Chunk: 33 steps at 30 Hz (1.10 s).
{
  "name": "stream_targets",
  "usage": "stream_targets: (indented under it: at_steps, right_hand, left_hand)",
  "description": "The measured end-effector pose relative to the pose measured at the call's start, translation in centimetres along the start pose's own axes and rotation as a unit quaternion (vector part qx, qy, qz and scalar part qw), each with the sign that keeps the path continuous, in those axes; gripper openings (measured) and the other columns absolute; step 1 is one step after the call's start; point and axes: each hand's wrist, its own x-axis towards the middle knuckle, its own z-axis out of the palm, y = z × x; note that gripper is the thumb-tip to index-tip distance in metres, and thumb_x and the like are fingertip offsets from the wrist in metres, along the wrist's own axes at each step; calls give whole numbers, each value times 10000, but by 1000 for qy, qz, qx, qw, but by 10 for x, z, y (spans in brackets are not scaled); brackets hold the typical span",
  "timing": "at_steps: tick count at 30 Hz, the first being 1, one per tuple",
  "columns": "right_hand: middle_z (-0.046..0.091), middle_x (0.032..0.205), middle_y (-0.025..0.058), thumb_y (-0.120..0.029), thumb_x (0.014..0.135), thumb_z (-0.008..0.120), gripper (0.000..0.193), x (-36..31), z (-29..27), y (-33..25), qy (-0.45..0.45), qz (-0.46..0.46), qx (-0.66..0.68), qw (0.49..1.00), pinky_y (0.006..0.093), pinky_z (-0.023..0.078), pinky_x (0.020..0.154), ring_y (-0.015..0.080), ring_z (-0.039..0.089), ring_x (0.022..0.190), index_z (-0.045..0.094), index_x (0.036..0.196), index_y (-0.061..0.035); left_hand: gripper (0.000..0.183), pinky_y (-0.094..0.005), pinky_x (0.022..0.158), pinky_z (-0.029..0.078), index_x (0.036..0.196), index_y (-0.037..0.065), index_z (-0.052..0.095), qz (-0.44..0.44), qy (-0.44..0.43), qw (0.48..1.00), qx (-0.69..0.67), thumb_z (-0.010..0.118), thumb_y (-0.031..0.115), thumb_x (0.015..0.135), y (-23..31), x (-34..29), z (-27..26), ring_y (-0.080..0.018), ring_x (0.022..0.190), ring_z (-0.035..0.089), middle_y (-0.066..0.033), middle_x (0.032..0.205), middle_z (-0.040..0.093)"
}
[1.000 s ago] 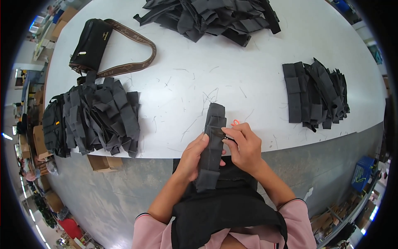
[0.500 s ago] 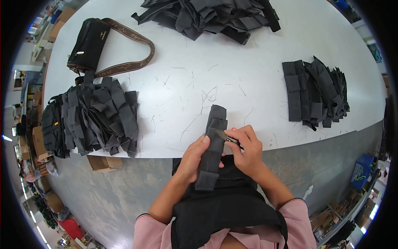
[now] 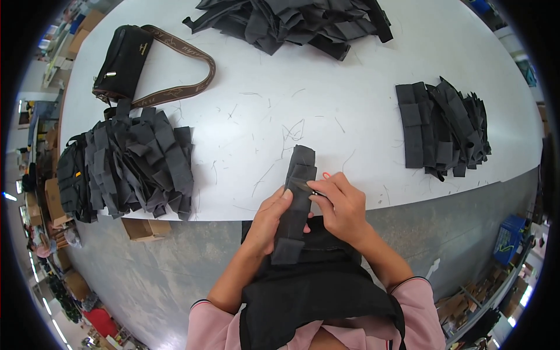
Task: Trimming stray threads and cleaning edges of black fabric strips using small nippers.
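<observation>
Over white tabletop's [image 3: 356,111] near edge, narrow dark-grey fabric strip [image 3: 298,204] clasped in left hand [image 3: 268,223], long axis running near to far; right hand [image 3: 343,205], beside strip's right edge, pinches small pointed metal tool [image 3: 309,187], tip over far half

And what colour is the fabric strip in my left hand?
The fabric strip is dark grey, clearest in the head view.

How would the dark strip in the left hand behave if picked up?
The strip seems moderately stiff: it extends fairly straight past the left hand. It's probably light, looking flat and narrow. Its matte surface suggests it isn't slippery.
</observation>
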Motion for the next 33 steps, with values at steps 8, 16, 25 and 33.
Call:
stream_targets:
  at_steps: [8,16,25,33]
  right_hand:
    - [486,688,14,2,746,676,191,0,2,4,19,235,201,951,252,414,517,90,465,559,577,906,-30]
    - [448,688,-25,75,763,649,170,-17,20,-1,38,200,257,945,188,383,497,30,426,566,540,852,-19]
    - [487,822,54,67,805,585,245,-15,1,-8,-4,234,331,914,244,480,540,102,584,637,520,1030,-7]
    - [486,746,65,-89,700,719,211,-11,-27,-12,23,61,-60,996,297,450,530,232,519,564,614,880,-57]
  left_hand:
    - [490,-310,691,544,1243,1,434,25,4,999,19,396,409,975,-4,10,7,-194,807,622,-139,1071,578]
    - [438,-306,636,534,1170,32,403,22,-6,1000,-16,426,419,964,-15,13,3,-196,788,622,-117,998,572]
    - [428,-305,677,541,1246,25,308,112,51,991,58,486,286,957,-11,13,10,-177,833,619,-114,1060,552]
    - [480,-324,787,524,1334,33,254,130,10,991,40,471,252,966,-8,11,9,-196,994,588,-159,1255,502]
